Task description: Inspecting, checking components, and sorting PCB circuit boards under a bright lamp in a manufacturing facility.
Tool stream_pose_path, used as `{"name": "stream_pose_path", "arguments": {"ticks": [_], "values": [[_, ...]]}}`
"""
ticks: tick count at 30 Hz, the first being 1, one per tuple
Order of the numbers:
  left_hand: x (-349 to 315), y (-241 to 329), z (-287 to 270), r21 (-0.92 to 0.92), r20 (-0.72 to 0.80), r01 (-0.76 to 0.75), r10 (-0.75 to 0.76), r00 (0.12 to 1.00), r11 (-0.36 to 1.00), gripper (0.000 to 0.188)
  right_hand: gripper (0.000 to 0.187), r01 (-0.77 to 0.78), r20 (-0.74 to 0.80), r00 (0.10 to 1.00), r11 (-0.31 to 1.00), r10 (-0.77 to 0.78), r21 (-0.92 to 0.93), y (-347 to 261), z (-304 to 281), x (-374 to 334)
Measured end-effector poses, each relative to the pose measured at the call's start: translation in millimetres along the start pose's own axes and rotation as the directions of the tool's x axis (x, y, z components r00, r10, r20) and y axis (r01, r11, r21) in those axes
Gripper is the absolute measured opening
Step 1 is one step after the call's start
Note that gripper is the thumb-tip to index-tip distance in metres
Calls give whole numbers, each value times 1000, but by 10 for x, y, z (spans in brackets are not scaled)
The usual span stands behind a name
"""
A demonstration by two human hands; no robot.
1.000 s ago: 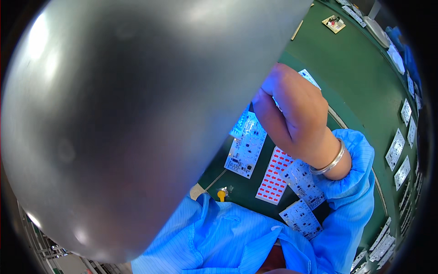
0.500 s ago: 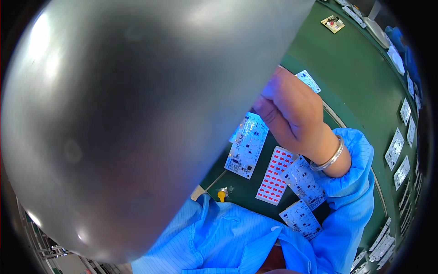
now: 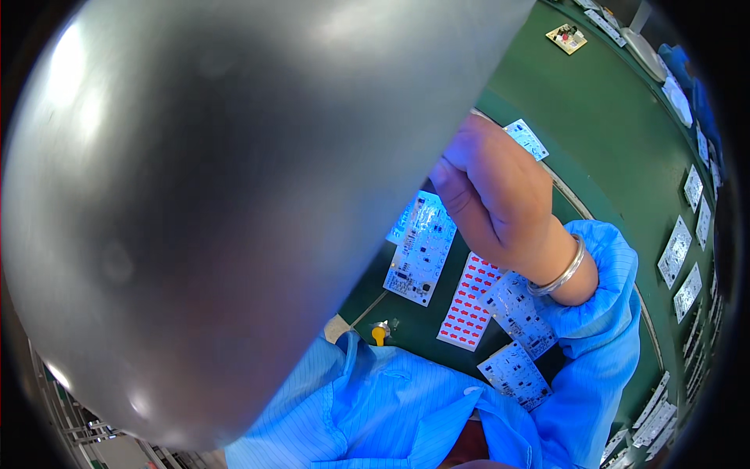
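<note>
My right hand reaches in from the lower right, its fingers curled and thumb drawn in. The fingertips go behind a large, smooth grey dome, so anything between them is hidden. Just below the hand lies a white circuit board, partly lit blue, with another board's edge beside it. Under the wrist are a sheet of red arrow stickers and two more white circuit boards, partly overlapping. My left hand does not show.
The dome covers most of the left and middle. A small board lies beyond my hand on the green surface, and a tan board with components sits farther off. Several white boards line the right. A yellow-tipped part is near my blue smock.
My right hand has shifted very slightly left, still with its fingers curled. The boards and the sticker sheet keep their places.
</note>
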State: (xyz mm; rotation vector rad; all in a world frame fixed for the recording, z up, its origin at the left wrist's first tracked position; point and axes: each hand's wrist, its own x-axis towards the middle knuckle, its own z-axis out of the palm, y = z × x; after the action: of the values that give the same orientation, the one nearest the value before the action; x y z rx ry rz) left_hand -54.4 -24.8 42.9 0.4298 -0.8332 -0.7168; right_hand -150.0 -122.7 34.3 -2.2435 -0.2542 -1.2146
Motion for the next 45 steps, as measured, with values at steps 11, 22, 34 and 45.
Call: {"name": "stream_pose_path", "arguments": {"ticks": [11, 22, 34, 45], "values": [[-5, -9, 46, -6, 28, -1, 1, 1000, 1000, 68, 4, 0, -7, 1000, 997, 0, 71, -41, 13, 13], [43, 22, 40, 1, 28, -43, 43, 999, 999, 70, 3, 14, -6, 1000, 997, -13, 75, -41, 3, 12], [80, 11, -25, 61, 3, -82, 82, 997, 995, 72, 3, 31, -1, 1000, 999, -31, 45, -23, 24, 17], [138, -20, 10, 270, 44, -80, 71, 997, 959, 74, 11, -293, 422, 842, 942, 336, -165, 10, -706, -463]]}}
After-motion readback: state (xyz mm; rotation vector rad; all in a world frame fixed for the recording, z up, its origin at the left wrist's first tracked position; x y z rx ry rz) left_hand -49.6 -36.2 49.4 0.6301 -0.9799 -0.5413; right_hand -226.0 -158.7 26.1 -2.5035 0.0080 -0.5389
